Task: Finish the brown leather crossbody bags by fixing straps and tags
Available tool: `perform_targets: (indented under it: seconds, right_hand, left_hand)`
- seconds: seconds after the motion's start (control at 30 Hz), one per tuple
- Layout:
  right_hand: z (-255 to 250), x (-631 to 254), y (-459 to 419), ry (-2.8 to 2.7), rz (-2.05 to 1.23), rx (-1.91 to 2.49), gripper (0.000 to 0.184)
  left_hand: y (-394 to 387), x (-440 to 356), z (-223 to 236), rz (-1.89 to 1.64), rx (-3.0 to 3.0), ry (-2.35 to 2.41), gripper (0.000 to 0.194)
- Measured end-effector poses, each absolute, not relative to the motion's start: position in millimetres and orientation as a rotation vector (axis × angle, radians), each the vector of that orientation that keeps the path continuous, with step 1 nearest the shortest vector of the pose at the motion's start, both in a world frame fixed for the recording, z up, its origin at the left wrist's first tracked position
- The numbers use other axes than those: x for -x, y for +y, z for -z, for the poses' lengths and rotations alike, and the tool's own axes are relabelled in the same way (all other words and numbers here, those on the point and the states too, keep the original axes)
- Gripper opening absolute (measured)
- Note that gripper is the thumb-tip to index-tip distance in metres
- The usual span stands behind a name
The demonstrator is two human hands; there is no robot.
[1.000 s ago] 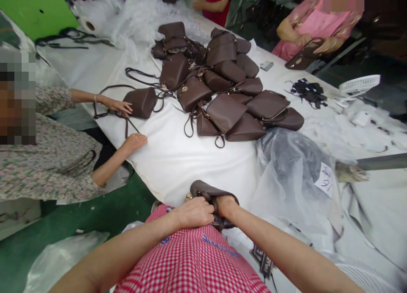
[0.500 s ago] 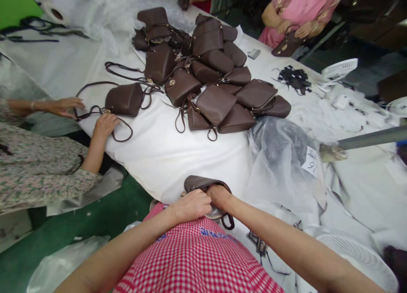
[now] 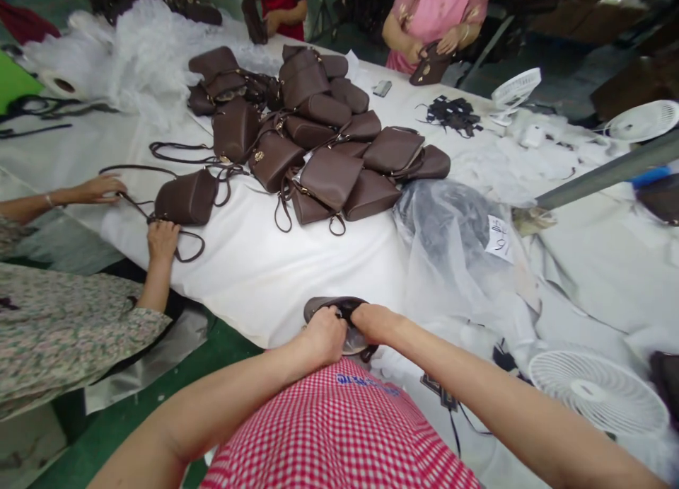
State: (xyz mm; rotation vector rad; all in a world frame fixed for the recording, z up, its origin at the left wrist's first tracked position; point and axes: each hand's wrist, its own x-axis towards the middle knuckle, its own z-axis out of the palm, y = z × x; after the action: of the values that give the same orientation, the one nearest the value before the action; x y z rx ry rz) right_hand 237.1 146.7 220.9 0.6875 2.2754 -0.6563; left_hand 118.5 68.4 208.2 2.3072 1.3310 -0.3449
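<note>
At the table's near edge, close to my body, I hold a small brown bag (image 3: pixel 325 307) with both hands. My left hand (image 3: pixel 323 335) is closed on its left side, fingers curled into the opening. My right hand (image 3: pixel 374 322) grips the right side, fingers tucked inside and hidden. A dark strap loop hangs below the bag. Farther out on the white table (image 3: pixel 276 269) lies a pile of brown bags (image 3: pixel 329 149).
A person in a floral top at the left handles one brown bag (image 3: pixel 185 199) by its strap. Two more people stand at the far end. A clear plastic bag (image 3: pixel 450 241) with a paper tag lies to the right. White fans (image 3: pixel 599 397) sit at the right.
My view has shifted; the bag stays held in both hands at the table edge. The person at the left has moved a hand along the strap of the single bag.
</note>
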Motion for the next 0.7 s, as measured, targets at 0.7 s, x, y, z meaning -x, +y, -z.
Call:
perform_targets:
  seconds: [0.7]
  right_hand:
    - [-194.2, -234.4, 132.8, 2.459, 0.685, -1.155, 0.035]
  left_hand:
    - [70.6, -132.8, -194.2, 0.436, -2.413, 1.382, 0.021]
